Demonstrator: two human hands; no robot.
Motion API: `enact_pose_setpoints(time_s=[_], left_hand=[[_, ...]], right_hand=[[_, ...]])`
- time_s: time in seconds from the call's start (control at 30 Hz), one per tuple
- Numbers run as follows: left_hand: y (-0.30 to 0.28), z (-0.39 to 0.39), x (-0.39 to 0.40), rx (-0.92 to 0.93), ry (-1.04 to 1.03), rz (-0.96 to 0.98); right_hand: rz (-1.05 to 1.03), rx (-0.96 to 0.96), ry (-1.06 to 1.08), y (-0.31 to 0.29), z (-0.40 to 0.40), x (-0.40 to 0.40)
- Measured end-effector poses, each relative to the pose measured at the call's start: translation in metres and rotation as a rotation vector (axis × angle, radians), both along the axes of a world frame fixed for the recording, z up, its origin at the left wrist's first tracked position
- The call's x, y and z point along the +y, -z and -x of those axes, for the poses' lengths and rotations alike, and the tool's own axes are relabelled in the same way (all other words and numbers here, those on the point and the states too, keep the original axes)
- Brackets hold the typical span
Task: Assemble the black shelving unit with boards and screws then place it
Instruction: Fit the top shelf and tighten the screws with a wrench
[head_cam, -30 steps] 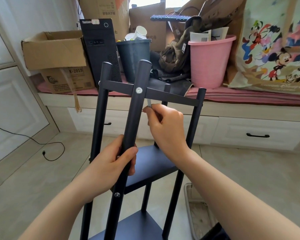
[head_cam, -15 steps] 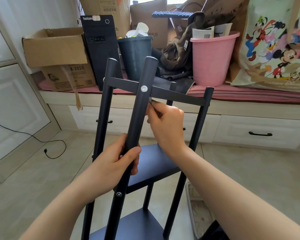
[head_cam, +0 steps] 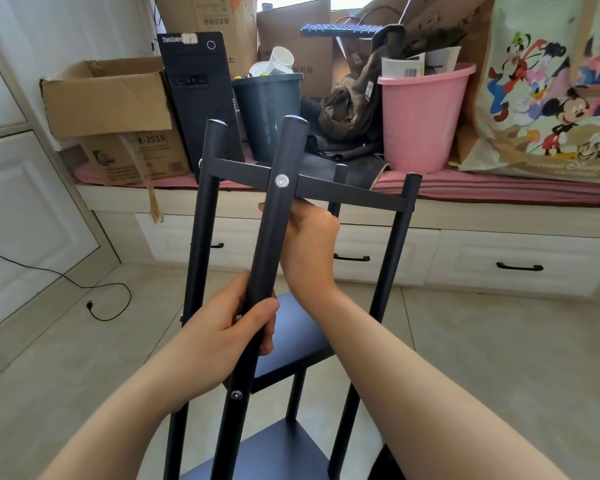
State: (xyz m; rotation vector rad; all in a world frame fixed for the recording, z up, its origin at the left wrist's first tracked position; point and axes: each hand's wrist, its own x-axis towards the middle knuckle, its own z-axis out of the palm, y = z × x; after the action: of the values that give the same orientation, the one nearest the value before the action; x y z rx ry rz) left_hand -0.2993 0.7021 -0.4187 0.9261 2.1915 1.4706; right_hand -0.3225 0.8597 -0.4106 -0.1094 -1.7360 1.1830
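shelf [head_cam: 291, 327] upright on floor, three boards screwed to posts | left hand [head_cam: 222, 327] grips front post [head_cam: 274, 237] | right hand [head_cam: 309, 244] curled under top board [head_cam: 343, 192], contents hidden | tightening, placing left

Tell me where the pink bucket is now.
The pink bucket stands on the window bench, upper right of the head view, between the brown jacket and the cartoon bag.
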Motion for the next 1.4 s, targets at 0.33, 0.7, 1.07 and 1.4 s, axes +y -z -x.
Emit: enact_pose_setpoints(time_s=[0.33,0.7,1.07,1.4], left_hand=[[0.003,0.005,-0.002,0.015,-0.066,0.004],[0.003,0.007,0.001,0.019,-0.116,-0.034],[0.001,0.002,0.002,0.062,-0.092,-0.016],[0.008,0.011,-0.003,0.092,-0.132,0.013]], right_hand=[[-0.102,-0.067,-0.002,0.0,-0.004,0.001],[-0.149,-0.42,0.04,0.019,-0.044,0.056],[0.095,-0.73,0.106,0.039,-0.057,0.115],[0.352,-0.909,0.029,0.063,-0.055,0.146]])
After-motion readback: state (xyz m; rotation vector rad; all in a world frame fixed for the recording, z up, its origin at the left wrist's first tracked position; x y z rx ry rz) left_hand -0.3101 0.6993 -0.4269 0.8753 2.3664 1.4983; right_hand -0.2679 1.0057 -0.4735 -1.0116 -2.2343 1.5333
